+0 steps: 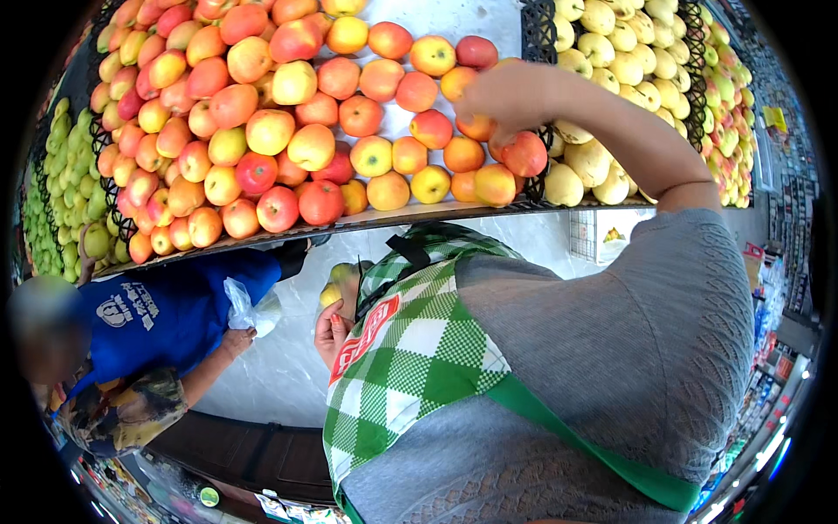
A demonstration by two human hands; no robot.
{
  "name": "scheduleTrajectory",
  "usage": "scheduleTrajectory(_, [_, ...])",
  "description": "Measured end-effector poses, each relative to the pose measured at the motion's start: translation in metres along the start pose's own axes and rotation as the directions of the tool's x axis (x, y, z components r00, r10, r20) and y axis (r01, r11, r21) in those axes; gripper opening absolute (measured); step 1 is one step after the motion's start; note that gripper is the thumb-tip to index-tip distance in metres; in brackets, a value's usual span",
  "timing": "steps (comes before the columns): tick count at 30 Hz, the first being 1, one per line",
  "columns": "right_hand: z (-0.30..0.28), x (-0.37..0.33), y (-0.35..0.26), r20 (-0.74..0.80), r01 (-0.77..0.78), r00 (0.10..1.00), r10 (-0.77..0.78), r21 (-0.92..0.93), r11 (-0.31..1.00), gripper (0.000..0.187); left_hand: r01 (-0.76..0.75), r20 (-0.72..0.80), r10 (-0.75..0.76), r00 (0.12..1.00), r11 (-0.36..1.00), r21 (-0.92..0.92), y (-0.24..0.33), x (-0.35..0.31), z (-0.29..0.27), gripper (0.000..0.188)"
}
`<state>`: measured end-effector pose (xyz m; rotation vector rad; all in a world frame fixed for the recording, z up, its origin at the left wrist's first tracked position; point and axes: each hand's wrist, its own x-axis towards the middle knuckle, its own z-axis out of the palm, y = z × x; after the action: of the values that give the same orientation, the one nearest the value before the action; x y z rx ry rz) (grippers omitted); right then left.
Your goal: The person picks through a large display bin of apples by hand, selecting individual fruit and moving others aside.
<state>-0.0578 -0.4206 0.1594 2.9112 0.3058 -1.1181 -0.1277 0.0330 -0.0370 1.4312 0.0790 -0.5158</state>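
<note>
The right hand [511,100] closes around a red apple [525,154]; lift it gently so neighbours stay. The left hand [334,332] grasps the checked bag [410,349].

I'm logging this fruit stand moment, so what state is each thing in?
Right hand: grip closed on a red-orange round apple, just above the pile.
Left hand: holding yellow-green fruit low by the green checked apron.
Red and yellow apple display: heaped full.
Pale yellow fruit bin: heaped full.
Another person's clear plastic bag: held, crumpled.
</note>
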Motion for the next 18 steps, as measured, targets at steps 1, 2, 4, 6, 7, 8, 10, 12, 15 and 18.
scheduleTrajectory(1, [0.022,0.002,-0.001,0.030,0.034,0.999,-0.032,-0.089,0.995,0.033,-0.004,-0.008,0.004,1.000,1.000,-0.011,-0.006,-0.008,-0.003,0.035])
scheduleTrajectory(2, [0.037,-0.004,-0.001,0.065,0.021,0.998,-0.011,-0.155,0.988,0.036,0.001,0.013,-0.001,1.000,1.000,0.001,-0.002,-0.006,-0.001,0.035])
scheduleTrajectory(4, [0.079,-0.018,0.001,-0.016,-0.015,1.000,0.013,-0.174,0.985,0.037,0.029,0.035,-0.030,0.999,0.999,0.038,0.005,0.002,0.004,0.034])
scheduleTrajectory(6, [0.108,-0.024,0.007,-0.262,-0.038,0.965,0.005,-0.119,0.992,0.034,0.039,0.058,-0.042,0.997,0.998,0.058,0.013,0.013,0.010,0.031])
scheduleTrajectory(7, [0.104,-0.024,0.007,-0.216,-0.017,0.976,-0.009,-0.118,0.993,0.036,0.044,0.059,-0.047,0.997,0.998,0.045,0.014,0.011,0.012,0.028])
scheduleTrajectory(8, [0.095,-0.028,0.005,-0.167,-0.009,0.986,-0.008,-0.100,0.995,0.039,0.056,0.073,-0.058,0.996,0.998,0.037,0.015,0.014,0.014,0.025])
scheduleTrajectory(10, [0.067,-0.029,0.006,-0.107,-0.018,0.994,0.020,0.017,1.000,0.055,0.052,0.095,-0.054,0.994,0.998,0.019,0.017,0.015,0.019,0.022])
scheduleTrajectory(12, [0.036,-0.036,0.000,-0.152,-0.013,0.988,0.036,0.153,0.988,0.052,0.046,0.122,-0.044,0.992,0.999,-0.009,0.016,0.013,0.021,0.022])
scheduleTrajectory(15, [0.008,-0.014,0.002,-0.496,0.174,0.868,0.003,0.309,0.935,0.055,0.071,0.133,-0.066,0.989,0.997,-0.030,0.016,0.012,0.019,0.022])
scheduleTrajectory(18, [-0.029,0.025,0.006,-0.756,0.315,0.654,0.007,0.281,0.907,0.063,0.048,0.107,-0.046,0.993,0.999,-0.015,0.008,0.009,0.015,0.022])
